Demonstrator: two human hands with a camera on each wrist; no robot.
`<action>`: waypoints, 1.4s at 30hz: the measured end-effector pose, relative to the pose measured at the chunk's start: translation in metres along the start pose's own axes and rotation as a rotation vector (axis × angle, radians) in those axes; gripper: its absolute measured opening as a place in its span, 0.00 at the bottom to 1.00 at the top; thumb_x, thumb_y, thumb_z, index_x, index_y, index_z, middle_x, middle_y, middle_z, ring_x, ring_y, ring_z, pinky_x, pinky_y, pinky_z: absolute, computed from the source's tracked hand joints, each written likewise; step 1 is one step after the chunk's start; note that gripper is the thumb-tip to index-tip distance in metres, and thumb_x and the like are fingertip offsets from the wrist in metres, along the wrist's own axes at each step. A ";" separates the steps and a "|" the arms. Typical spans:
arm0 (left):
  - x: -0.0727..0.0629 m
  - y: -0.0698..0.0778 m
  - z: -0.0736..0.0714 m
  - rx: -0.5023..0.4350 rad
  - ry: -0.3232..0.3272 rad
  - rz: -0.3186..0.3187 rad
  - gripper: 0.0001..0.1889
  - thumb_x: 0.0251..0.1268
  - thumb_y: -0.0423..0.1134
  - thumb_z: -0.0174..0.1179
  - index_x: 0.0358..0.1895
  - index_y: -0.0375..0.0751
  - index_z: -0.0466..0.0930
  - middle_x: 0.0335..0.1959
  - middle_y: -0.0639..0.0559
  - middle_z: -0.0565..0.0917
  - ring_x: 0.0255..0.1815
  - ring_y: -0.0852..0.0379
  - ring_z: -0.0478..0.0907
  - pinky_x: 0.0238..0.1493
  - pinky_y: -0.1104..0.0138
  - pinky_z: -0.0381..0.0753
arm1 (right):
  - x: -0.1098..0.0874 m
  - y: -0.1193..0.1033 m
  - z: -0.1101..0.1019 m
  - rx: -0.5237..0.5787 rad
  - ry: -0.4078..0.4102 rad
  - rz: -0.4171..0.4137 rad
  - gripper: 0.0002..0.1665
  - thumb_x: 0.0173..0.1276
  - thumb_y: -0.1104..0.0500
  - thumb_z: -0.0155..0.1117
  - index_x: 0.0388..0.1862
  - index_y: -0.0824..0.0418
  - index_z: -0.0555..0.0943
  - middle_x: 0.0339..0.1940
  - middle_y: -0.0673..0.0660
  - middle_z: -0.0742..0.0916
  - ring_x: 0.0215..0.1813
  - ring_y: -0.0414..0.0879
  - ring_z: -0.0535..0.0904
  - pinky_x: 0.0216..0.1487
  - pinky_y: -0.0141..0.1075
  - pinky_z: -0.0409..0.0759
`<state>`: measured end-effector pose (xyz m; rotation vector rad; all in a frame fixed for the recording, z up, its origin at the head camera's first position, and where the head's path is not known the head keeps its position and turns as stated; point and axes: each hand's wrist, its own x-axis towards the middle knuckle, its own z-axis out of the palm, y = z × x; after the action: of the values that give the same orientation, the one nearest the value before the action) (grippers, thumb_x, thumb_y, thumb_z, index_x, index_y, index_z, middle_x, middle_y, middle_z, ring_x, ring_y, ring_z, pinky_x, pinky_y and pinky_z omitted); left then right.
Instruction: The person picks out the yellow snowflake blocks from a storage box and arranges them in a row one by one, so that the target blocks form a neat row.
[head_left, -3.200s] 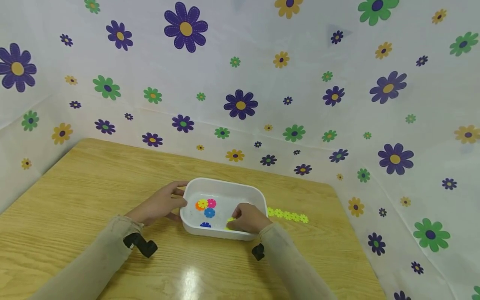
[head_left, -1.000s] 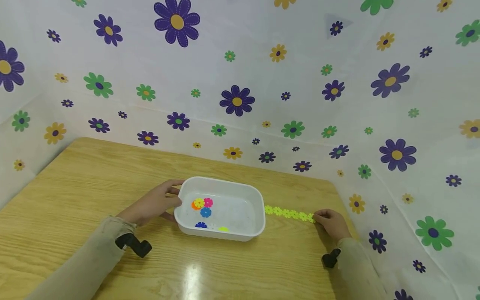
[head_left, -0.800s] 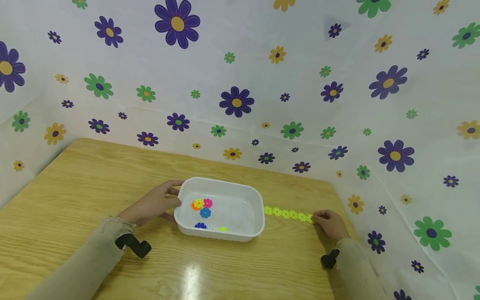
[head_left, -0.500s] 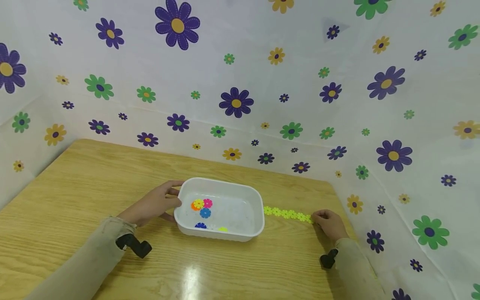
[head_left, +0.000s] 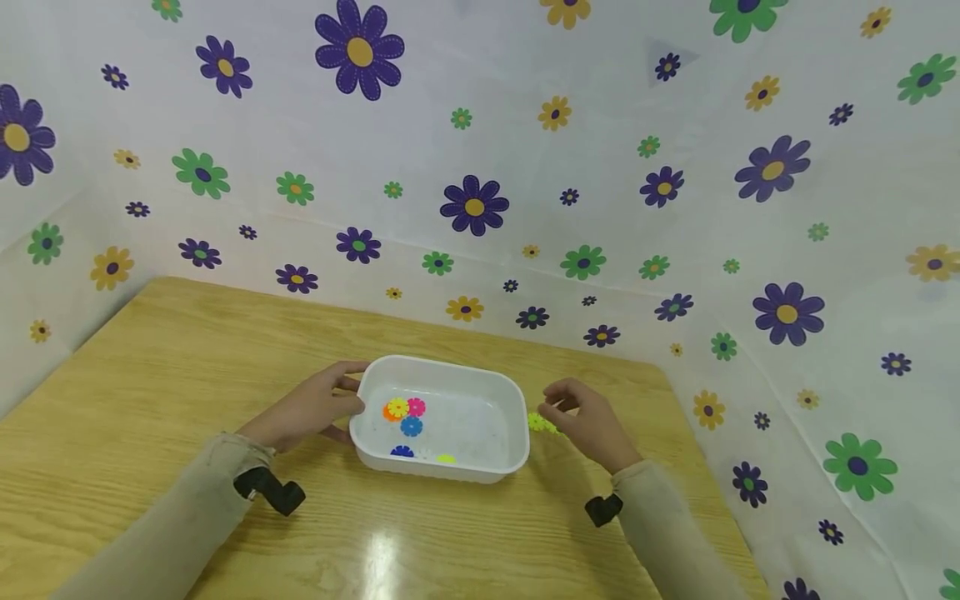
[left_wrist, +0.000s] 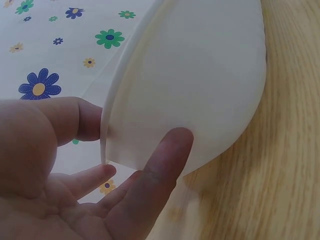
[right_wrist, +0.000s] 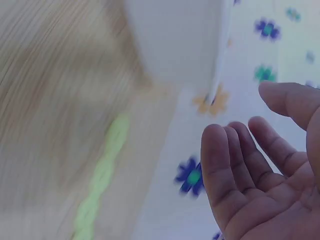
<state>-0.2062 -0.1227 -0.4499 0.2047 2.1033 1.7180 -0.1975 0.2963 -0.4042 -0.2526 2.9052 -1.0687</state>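
Observation:
A white plastic tub (head_left: 491, 425) stands on the wooden table, holding a few notched flower-shaped plastic discs: yellow (head_left: 397, 407), pink (head_left: 416, 407), light blue (head_left: 411, 426) and others. My left hand (head_left: 311, 407) holds the tub's left end; in the left wrist view a thumb tip goes behind the rim and a finger (left_wrist: 167, 155) presses the outer wall. To the tub's right runs a row of yellow-green discs (head_left: 538, 422), partly hidden by my right hand (head_left: 588, 421). That hand hangs above the row with nothing in it, fingers (right_wrist: 216, 160) loosely bent.
A white sheet printed with flowers (head_left: 474, 207) closes off the back and both sides of the table (head_left: 225, 350). A dark blue disc (head_left: 402, 451) and a yellow one (head_left: 446, 458) lie by the tub's near wall.
My right hand took a yellow disc from the tub to the right end of the row, let go there and has moved back left towards the tub. My left hand stays put.

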 end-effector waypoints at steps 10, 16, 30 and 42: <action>0.001 0.001 0.003 -0.026 -0.003 0.012 0.36 0.74 0.33 0.57 0.82 0.40 0.53 0.69 0.28 0.66 0.57 0.37 0.80 0.41 0.51 0.92 | 0.011 -0.053 0.053 0.045 -0.312 -0.082 0.16 0.69 0.56 0.73 0.54 0.59 0.85 0.49 0.54 0.88 0.50 0.44 0.83 0.57 0.47 0.83; 0.002 0.000 0.002 -0.031 -0.008 0.020 0.36 0.75 0.32 0.56 0.82 0.39 0.52 0.69 0.27 0.65 0.55 0.38 0.81 0.41 0.51 0.92 | 0.019 -0.052 0.069 0.024 -0.421 -0.059 0.16 0.68 0.56 0.75 0.53 0.56 0.86 0.47 0.51 0.88 0.50 0.44 0.82 0.59 0.45 0.83; 0.002 -0.004 -0.001 -0.048 -0.010 0.015 0.37 0.74 0.32 0.57 0.82 0.39 0.52 0.69 0.28 0.66 0.55 0.38 0.81 0.41 0.51 0.92 | 0.031 -0.056 0.098 -0.169 -0.546 -0.044 0.11 0.67 0.56 0.76 0.42 0.49 0.81 0.35 0.47 0.83 0.41 0.42 0.77 0.47 0.35 0.80; 0.001 -0.003 -0.002 -0.035 -0.006 0.011 0.36 0.75 0.33 0.57 0.82 0.40 0.53 0.69 0.28 0.66 0.56 0.38 0.81 0.42 0.51 0.92 | 0.034 -0.058 0.103 -0.110 -0.493 0.103 0.08 0.66 0.54 0.76 0.37 0.51 0.84 0.35 0.48 0.86 0.41 0.45 0.79 0.47 0.38 0.80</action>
<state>-0.2077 -0.1251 -0.4531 0.2109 2.0697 1.7575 -0.2138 0.1809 -0.4442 -0.3135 2.5016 -0.7083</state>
